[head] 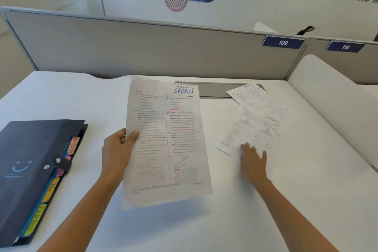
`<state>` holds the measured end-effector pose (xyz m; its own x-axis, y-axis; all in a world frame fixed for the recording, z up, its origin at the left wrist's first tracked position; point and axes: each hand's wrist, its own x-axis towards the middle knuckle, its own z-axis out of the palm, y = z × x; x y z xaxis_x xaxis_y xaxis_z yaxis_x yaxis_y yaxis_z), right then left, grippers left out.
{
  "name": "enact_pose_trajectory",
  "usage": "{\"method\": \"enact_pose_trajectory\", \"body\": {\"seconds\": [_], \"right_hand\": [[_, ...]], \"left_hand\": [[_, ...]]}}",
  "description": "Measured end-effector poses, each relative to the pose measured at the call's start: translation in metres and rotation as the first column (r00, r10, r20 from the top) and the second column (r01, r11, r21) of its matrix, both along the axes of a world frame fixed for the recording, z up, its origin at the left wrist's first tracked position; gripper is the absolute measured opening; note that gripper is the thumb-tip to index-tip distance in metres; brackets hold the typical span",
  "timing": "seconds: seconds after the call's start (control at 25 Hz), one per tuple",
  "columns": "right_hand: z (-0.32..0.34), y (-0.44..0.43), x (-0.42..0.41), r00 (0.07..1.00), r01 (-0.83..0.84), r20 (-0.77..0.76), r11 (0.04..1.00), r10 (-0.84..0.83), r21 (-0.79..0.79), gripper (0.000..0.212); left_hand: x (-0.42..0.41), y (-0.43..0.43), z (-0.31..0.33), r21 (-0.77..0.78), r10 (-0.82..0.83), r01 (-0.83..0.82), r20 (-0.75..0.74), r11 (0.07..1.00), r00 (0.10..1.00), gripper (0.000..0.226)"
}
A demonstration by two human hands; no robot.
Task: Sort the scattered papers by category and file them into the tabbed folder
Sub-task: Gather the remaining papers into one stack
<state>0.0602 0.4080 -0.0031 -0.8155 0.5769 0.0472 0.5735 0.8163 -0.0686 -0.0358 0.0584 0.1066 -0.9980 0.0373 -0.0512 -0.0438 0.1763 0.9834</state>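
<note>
Left hand [119, 149] pinches SPORTS sheet [165, 141] upright; right hand [252, 158] flat, blurred, on loose papers [259, 120] right of sheet; folder [30, 174] left, nearer left hand.

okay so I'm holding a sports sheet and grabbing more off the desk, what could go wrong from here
1. The left hand pinches the held sheet only at one edge, so it could sag or slip.
2. The right hand is on overlapping loose papers; pulling one may drag or crease the others.
3. The folder is strapped shut, so with both hands full, filing under the SPORTS tab will likely be awkward.
</note>
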Motion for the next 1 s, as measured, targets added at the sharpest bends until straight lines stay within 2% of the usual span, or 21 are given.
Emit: {"method": "enact_pose_trajectory", "body": {"seconds": [0.04,0.16,0.28,0.36,0.44,0.52,0.6,0.68,0.76,0.84,1.0], "right_hand": [[0.0,-0.019,0.004,0.993,-0.092,-0.066,0.995,0.094,0.036,0.047],[0.012,-0.061,0.009,0.965,-0.262,-0.066,0.946,0.254,-0.189,0.05],[0.02,-0.052,-0.007,0.936,-0.254,-0.319,0.914,0.15,-0.317,0.03],[0.023,-0.02,-0.022,0.931,-0.181,-0.363,0.92,0.046,-0.348,0.028],[0.029,0.02,-0.043,0.963,-0.086,-0.271,0.948,0.0,-0.306,0.035],[0.03,0.062,-0.061,0.997,-0.016,-0.073,0.972,-0.002,-0.236,0.049],[0.026,0.103,-0.073,0.99,0.051,0.138,0.98,-0.025,-0.19,0.057],[0.023,0.134,-0.077,0.967,0.165,0.22,0.971,-0.125,-0.171,0.061],[0.021,0.152,-0.073,0.946,0.182,0.29,0.977,-0.143,-0.114,0.057],[0.019,0.152,-0.064,0.959,0.09,0.273,0.994,-0.072,-0.055,0.049],[0.013,0.096,-0.021,0.982,-0.15,0.117,0.988,0.146,0.025,0.042]], "left_hand": [[-0.002,0.0,-0.002,0.021,0.008,-0.008,0.019,1.0,1.0,0.01],[-0.007,0.008,-0.01,0.03,0.003,-0.006,0.09,1.0,0.996,0.009],[-0.009,0.013,-0.018,0.036,-0.025,0.02,0.155,0.999,0.988,0.008],[-0.01,0.012,-0.023,0.032,-0.042,0.036,0.181,0.999,0.983,0.009],[-0.01,0.012,-0.029,0.03,-0.057,0.052,0.205,0.998,0.977,0.01],[-0.008,0.014,-0.035,0.029,-0.068,0.063,0.224,0.998,0.972,0.009],[-0.008,0.016,-0.04,0.025,-0.071,0.067,0.233,0.997,0.97,0.008],[-0.006,0.017,-0.044,0.01,-0.075,0.075,0.236,0.997,0.969,0.008],[-0.003,0.018,-0.048,0.005,-0.081,0.082,0.243,0.997,0.967,0.008],[0.0,0.019,-0.052,0.019,-0.07,0.068,0.26,0.998,0.963,0.008],[0.003,0.018,-0.061,0.061,-0.031,0.013,0.317,0.998,0.948,0.015]]}}
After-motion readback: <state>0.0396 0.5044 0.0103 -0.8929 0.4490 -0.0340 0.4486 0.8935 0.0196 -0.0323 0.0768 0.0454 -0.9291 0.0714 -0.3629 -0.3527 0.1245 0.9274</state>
